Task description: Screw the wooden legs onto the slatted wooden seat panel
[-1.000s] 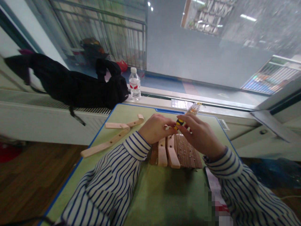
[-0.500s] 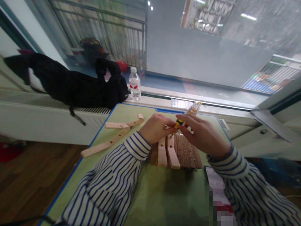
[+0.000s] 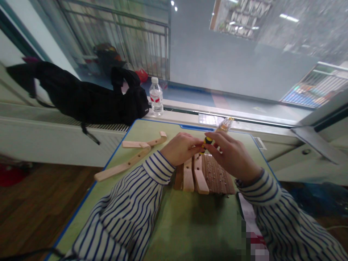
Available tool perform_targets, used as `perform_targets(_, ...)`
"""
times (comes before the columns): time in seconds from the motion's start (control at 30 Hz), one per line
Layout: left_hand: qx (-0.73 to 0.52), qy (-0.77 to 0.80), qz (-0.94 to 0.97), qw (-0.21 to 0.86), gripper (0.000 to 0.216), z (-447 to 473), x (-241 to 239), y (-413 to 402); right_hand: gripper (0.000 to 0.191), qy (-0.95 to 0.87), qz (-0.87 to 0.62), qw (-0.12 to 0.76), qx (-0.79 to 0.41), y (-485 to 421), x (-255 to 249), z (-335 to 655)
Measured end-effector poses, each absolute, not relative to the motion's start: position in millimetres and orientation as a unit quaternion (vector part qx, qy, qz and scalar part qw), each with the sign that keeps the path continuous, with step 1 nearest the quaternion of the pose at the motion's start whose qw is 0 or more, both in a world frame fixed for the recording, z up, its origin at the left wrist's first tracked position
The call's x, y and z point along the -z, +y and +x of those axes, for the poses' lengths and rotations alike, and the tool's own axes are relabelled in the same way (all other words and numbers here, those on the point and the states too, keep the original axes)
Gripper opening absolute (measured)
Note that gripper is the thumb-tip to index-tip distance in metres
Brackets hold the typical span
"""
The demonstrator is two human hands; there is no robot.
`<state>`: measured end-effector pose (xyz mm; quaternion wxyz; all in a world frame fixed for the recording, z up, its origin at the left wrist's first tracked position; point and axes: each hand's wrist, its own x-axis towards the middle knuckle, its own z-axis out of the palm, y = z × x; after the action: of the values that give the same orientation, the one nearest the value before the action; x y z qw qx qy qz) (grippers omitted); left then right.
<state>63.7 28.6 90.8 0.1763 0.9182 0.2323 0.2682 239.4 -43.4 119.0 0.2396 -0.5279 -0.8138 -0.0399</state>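
My right hand (image 3: 231,154) is closed around the black-and-yellow handle of a small screwdriver (image 3: 208,140). Its tip points down at a hole near the upper end of a bent wooden piece (image 3: 201,179). The thumb and forefinger of my left hand (image 3: 181,148) pinch at the screwdriver's lower end. Beside that piece lies a second wooden piece (image 3: 188,179), its upper part hidden under my left hand. Both rest on a brown ridged block (image 3: 219,175) dotted with small screws. Further left, two hooked wooden pieces with holes, one nearer (image 3: 122,168) and one farther (image 3: 153,142), lie on the table.
The green table (image 3: 174,232) has a blue edge. Behind my right hand is a clear bag or container (image 3: 225,125). A phone (image 3: 246,206) lies by my right sleeve. On the sill stand a water bottle (image 3: 156,98) and a black bag (image 3: 95,101), before the window.
My right hand and wrist have turned slightly, and the right sleeve has shifted a little left. The screwdriver stays over the same wooden piece; my left hand has hardly moved.
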Motion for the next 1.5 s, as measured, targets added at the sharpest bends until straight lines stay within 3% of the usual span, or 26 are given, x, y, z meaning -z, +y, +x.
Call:
perform_targets(0.37,-0.305,0.261,0.899,0.174,0.020,64.2,-85.2,31.5,0.031,-0.819,-0.528,0.221,0.039,-43.2,-122.2,238.4)
perform_targets(0.57,-0.303,0.263,0.900,0.170,0.021,61.2,-83.4,31.2,0.043,-0.842,-0.490,0.223,0.016,-43.1,-126.5,238.2)
perform_targets(0.73,-0.295,0.264,0.904,0.163,0.020,61.6,-84.1,31.1,0.035,-0.846,-0.483,0.223,0.027,-43.9,-125.4,238.9)
perform_targets(1.5,-0.284,0.249,0.907,0.187,0.023,63.5,-85.4,30.5,0.032,-0.827,-0.511,0.233,0.031,-42.2,-121.7,238.9)
